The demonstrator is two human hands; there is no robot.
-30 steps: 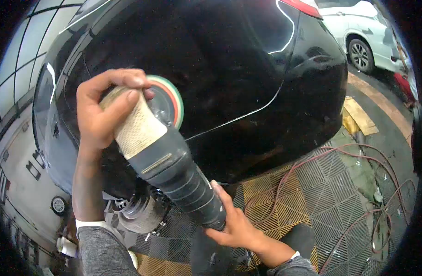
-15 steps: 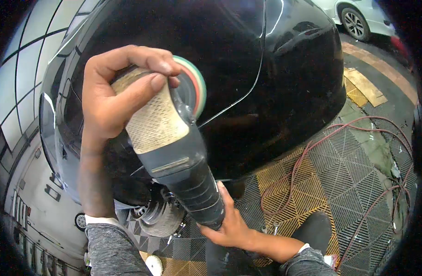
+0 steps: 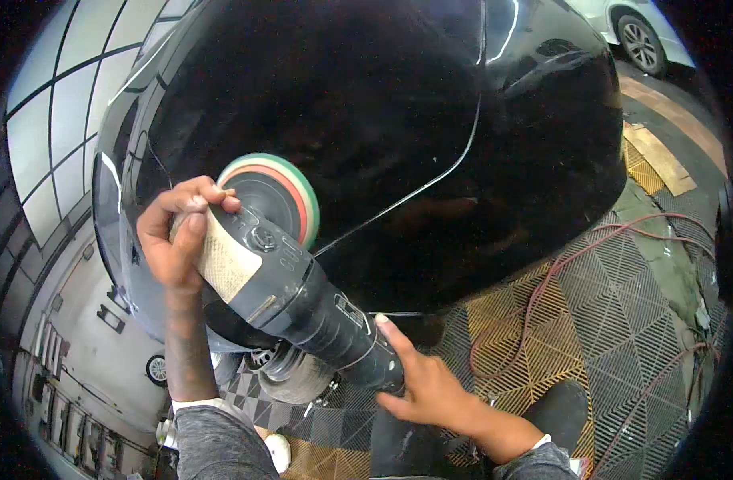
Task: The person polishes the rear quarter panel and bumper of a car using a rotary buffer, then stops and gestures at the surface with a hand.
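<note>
My left hand (image 3: 174,232) is wrapped over the tan, textured head end of a black power polisher (image 3: 310,312). Around the rear of the tool's body, my right hand (image 3: 430,388) is closed, its thumb lying along the top. The round pad (image 3: 302,192), ringed green, cream and orange, faces the glossy black car panel (image 3: 382,104); whether it touches the paint cannot be made out. A thin bright seam line runs across the panel to the right of the pad.
A red hose (image 3: 542,280) loops over the grated floor tiles (image 3: 614,320) at the right. Flat cardboard (image 3: 661,160) lies beyond it. A light-coloured car (image 3: 678,40) stands at the top right. Below the bumper is a wheel (image 3: 290,376).
The polisher has swung left and down from half a second ago, and more of its pad and side now shows. Both hands have kept their hold. The camera view has shifted slightly.
</note>
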